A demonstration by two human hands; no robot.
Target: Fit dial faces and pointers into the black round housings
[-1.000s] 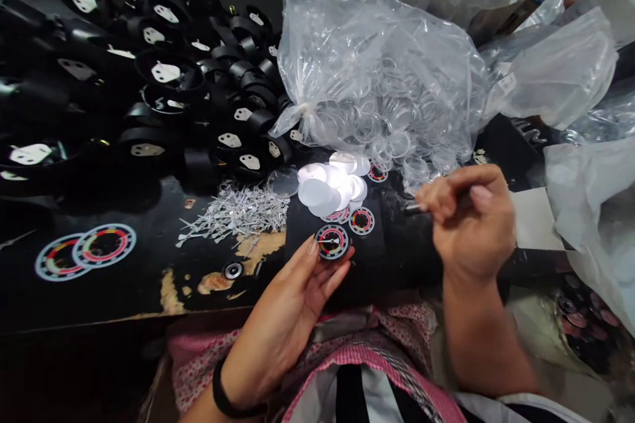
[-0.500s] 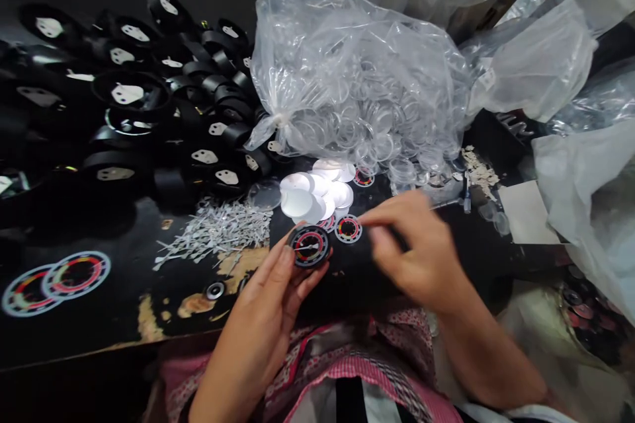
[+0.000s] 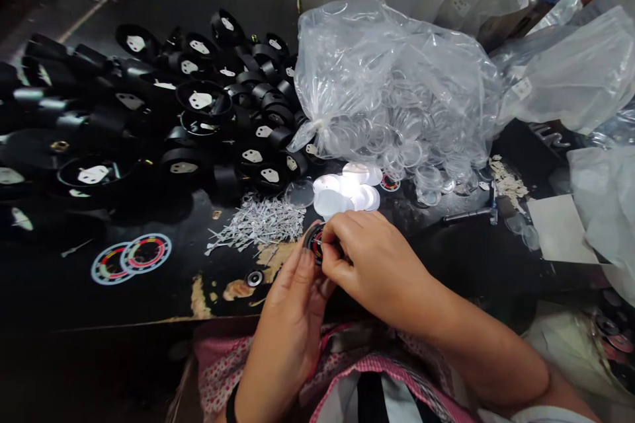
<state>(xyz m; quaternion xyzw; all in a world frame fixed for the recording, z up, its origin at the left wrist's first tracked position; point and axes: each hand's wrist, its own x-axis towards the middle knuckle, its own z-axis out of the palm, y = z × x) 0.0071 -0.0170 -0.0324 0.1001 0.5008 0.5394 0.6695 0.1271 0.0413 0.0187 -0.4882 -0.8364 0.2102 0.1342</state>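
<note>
My left hand (image 3: pixel 290 307) is wrapped round a small round dial gauge (image 3: pixel 313 242) with a black rim and a dark face ringed in red. Over that face, my right hand (image 3: pixel 380 264) pinches with thumb and forefinger at the gauge's right side. Whatever is between those fingertips is hidden, and they cover much of the dial. Just beyond the hands lies a pile of shiny white discs (image 3: pixel 330 201). To the left is a heap of thin grey pointers (image 3: pixel 262 221). Two printed dial faces (image 3: pixel 146 253) overlap farther left.
Many black round gauge housings (image 3: pixel 201 102) crowd the left and back of the table. Behind the white discs stands a tied plastic bag of clear round lenses (image 3: pixel 397 79). A dark-handled tool (image 3: pixel 469 215) and a pale card (image 3: pixel 560 228) lie to the right.
My right hand has moved left from a loose dial face onto the gauge and now pinches there. My left hand still holds the gauge. The camera's view has shifted left.
</note>
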